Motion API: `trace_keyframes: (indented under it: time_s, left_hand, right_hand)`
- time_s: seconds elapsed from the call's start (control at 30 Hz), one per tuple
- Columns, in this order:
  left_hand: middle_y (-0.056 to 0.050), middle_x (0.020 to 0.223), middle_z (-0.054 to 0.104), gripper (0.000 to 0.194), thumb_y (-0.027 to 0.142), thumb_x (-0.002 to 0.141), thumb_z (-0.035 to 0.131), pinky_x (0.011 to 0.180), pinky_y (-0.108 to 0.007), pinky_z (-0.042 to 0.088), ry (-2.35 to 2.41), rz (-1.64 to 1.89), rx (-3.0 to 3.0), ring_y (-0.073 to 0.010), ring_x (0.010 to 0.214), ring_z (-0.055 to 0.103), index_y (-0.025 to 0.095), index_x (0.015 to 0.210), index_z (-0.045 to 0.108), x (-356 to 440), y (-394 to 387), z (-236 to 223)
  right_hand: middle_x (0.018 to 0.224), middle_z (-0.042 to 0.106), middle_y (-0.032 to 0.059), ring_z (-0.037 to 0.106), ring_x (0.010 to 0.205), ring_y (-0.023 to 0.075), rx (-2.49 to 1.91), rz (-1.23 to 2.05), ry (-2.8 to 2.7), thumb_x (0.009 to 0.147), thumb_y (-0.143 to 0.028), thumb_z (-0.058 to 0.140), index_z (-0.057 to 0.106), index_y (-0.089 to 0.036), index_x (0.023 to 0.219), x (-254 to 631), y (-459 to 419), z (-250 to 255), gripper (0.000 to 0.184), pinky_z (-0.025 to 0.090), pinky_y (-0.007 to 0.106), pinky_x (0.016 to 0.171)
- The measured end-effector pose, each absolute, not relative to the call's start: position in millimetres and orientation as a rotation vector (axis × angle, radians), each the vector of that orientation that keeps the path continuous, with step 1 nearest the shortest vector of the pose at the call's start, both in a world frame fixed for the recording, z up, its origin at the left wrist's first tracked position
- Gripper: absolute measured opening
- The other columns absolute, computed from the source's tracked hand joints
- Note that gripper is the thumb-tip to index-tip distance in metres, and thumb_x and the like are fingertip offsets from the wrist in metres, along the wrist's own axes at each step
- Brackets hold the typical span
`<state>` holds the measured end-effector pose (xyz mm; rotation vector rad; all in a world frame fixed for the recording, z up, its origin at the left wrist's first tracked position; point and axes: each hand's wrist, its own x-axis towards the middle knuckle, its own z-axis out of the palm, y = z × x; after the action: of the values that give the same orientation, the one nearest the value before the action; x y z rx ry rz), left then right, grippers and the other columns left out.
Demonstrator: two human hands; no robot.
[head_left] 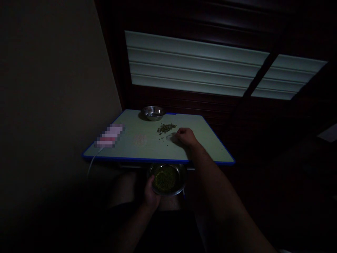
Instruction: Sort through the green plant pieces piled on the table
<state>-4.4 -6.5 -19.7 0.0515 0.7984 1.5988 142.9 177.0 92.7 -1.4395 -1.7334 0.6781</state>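
Note:
My left hand (150, 192) grips the rim of a steel bowl (179, 174) full of small green grains, held below the near edge of a small blue-rimmed table (205, 147). My right hand (185, 136) rests on the tabletop with its fingers curled, beside a little pile of green grains (165, 128) and a few loose ones. What the fingers pinch, if anything, is too small and dim to make out.
An empty steel bowl (153, 112) stands at the table's far edge. A pale patch of light grains (139, 139) lies mid-table. A blurred pinkish flat object (110, 135) with a white cable (92, 162) lies at the left. A wall stands left, dark shuttered panels behind.

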Motion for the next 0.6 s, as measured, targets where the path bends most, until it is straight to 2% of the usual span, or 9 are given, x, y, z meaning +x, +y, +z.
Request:
trace_keyframes:
  time_s: [0.13, 0.3, 0.6]
  left_hand:
    - [-0.007, 0.088, 0.075, 0.025, 0.032, 0.070, 0.063, 0.082, -0.038, 0.053, 0.800, 1.609, 0.035, -0.0236, 0.086, 0.069, 0.018, 0.089, 0.071, -4.3, -6.5, -18.2]
    - [-0.008, 0.093, 0.074, 0.030, 0.035, 0.070, 0.063, 0.089, -0.041, 0.050, 0.792, 1.596, 0.070, -0.0275, 0.096, 0.067, 0.018, 0.094, 0.071, -4.0, -7.1, -20.1]
    - [-0.007, 0.094, 0.074, 0.031, 0.034, 0.071, 0.063, 0.091, -0.041, 0.049, 0.802, 1.608, 0.065, -0.0273, 0.101, 0.065, 0.019, 0.097, 0.070, -3.6, -7.4, -20.4]
  right_hand:
    - [0.053, 0.054, -0.0025, 0.046, 0.052, 0.0100, -1.398, 0.677, -1.799, 0.063, -0.030, 0.056, 0.058, -0.017, 0.059, 136.6, 174.6, 93.1, 0.013, 0.033, 0.023, 0.051]
    - [0.054, 0.056, -0.0020, 0.047, 0.053, 0.0100, -1.421, 0.609, -1.828, 0.066, -0.029, 0.058, 0.059, -0.017, 0.060, 133.3, 172.6, 93.5, 0.013, 0.034, 0.023, 0.053]
    - [0.057, 0.058, -0.0011, 0.048, 0.055, 0.0101, -1.436, 0.498, -1.842, 0.068, -0.028, 0.057, 0.061, -0.016, 0.063, 132.2, 177.1, 90.4, 0.013, 0.034, 0.023, 0.053]
